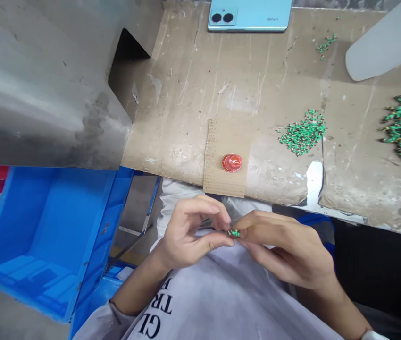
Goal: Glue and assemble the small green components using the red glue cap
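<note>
Head view: left hand (186, 231) and right hand (285, 250) meet fingertip to fingertip over the lap. Both pinch one small green plastic part (234, 233), just below the cardboard-covered table (186, 118). Round red cap (231, 163) rests on the cardboard above; heap of green pieces (303, 132) lies right of it.
</note>
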A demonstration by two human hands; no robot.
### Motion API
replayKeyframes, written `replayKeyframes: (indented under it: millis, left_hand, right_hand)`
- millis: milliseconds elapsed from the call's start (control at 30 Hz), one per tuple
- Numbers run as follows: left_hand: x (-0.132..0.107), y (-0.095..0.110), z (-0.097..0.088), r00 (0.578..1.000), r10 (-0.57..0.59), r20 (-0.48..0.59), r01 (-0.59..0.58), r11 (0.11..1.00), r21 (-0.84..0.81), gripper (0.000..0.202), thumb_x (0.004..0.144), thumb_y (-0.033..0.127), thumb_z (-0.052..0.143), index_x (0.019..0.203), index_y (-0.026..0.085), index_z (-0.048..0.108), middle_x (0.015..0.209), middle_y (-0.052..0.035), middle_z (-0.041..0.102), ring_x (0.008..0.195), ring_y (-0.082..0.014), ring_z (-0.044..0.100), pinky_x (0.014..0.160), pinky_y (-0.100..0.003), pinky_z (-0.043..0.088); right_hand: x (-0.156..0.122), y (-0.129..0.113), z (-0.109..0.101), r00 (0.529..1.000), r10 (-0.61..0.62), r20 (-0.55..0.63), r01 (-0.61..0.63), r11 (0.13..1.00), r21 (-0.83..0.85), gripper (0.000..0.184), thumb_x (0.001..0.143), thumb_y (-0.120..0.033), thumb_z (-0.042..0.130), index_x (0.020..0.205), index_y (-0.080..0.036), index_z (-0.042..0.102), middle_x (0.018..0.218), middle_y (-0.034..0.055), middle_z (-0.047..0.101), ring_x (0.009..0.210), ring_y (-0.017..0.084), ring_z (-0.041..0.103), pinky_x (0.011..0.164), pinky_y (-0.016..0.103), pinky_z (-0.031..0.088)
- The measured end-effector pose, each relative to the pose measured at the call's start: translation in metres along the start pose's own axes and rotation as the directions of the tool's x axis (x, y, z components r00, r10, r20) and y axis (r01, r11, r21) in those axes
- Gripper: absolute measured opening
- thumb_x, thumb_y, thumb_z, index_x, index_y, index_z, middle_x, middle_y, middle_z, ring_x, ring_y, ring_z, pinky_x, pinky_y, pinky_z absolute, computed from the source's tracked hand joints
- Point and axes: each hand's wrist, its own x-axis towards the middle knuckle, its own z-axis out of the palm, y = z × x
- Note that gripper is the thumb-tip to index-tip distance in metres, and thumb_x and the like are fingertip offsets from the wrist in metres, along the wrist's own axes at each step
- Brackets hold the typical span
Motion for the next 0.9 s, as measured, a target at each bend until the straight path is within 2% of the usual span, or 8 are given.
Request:
replayKeyframes:
  millis: [100, 233, 367, 567, 733, 900]
  left_hand:
    - [0.002, 0.006, 0.003, 1.0, -0.001, -0.005, 0.001, 0.999, 0.038, 0.041, 0.093, 0.009, 0.087, 0.129, 0.02, 0.068, 0.094, -0.004, 0.079, 0.082, -0.0157, 0.076, 0.073, -0.026, 0.065]
    - [0.002, 0.011, 0.006, 0.999, -0.009, -0.033, 0.012, 0.995, 0.095, 0.036, 0.093, 0.007, 0.085, 0.123, 0.019, 0.071, 0.101, -0.007, 0.082, 0.088, -0.0181, 0.079, 0.071, -0.025, 0.065]
    - [0.0, 0.012, 0.008, 1.0, -0.001, -0.03, 0.005, 0.99, 0.142, 0.029, 0.095, 0.007, 0.082, 0.12, 0.018, 0.072, 0.098, -0.0064, 0.08, 0.089, -0.0178, 0.079, 0.073, -0.025, 0.066]
    - [-0.001, 0.012, 0.008, 0.997, -0.067, -0.04, 0.071, 0.991, 0.113, 0.025, 0.095, 0.008, 0.082, 0.116, 0.018, 0.073, 0.098, -0.0052, 0.078, 0.083, -0.0146, 0.075, 0.074, -0.024, 0.066]
    - [0.001, 0.011, 0.009, 0.998, -0.05, -0.028, 0.052, 0.994, 0.094, 0.026, 0.095, 0.009, 0.083, 0.117, 0.017, 0.073, 0.097, -0.0054, 0.078, 0.085, -0.0158, 0.076, 0.073, -0.024, 0.066]
    - [0.001, 0.009, 0.008, 0.999, -0.027, -0.029, 0.031, 0.991, 0.131, 0.027, 0.094, 0.012, 0.086, 0.117, 0.019, 0.073, 0.096, -0.0062, 0.081, 0.086, -0.0186, 0.08, 0.072, -0.026, 0.068]
  right_hand:
    - [-0.004, 0.003, -0.002, 0.997, -0.076, -0.005, 0.076, 0.997, -0.024, 0.03, 0.102, -0.001, 0.057, 0.125, -0.018, 0.066, 0.1, 0.0111, 0.08, 0.092, 0.021, 0.081, 0.075, 0.032, 0.069]
    - [-0.007, 0.003, -0.002, 0.998, -0.068, -0.013, 0.066, 0.995, -0.078, 0.031, 0.1, 0.001, 0.058, 0.123, -0.019, 0.066, 0.103, 0.0125, 0.079, 0.091, 0.02, 0.079, 0.073, 0.03, 0.068]
    - [-0.007, 0.003, 0.0, 0.997, -0.07, -0.006, 0.07, 0.995, -0.074, 0.03, 0.099, 0.001, 0.058, 0.121, -0.018, 0.067, 0.1, 0.0113, 0.08, 0.089, 0.02, 0.08, 0.075, 0.032, 0.069]
    - [-0.007, 0.0, 0.008, 0.992, 0.053, -0.116, -0.052, 0.999, 0.008, 0.024, 0.1, -0.005, 0.069, 0.119, -0.019, 0.071, 0.086, 0.0046, 0.081, 0.07, 0.018, 0.079, 0.063, 0.027, 0.066]
    - [-0.005, -0.004, 0.008, 0.991, 0.042, -0.13, -0.043, 0.999, -0.005, 0.02, 0.104, -0.01, 0.069, 0.12, -0.021, 0.073, 0.082, 0.0032, 0.081, 0.064, 0.017, 0.077, 0.057, 0.025, 0.064]
    - [-0.003, -0.005, 0.003, 0.989, 0.069, -0.134, -0.067, 0.998, 0.019, 0.013, 0.106, -0.014, 0.069, 0.115, -0.022, 0.074, 0.082, 0.0031, 0.083, 0.066, 0.016, 0.079, 0.059, 0.022, 0.064]
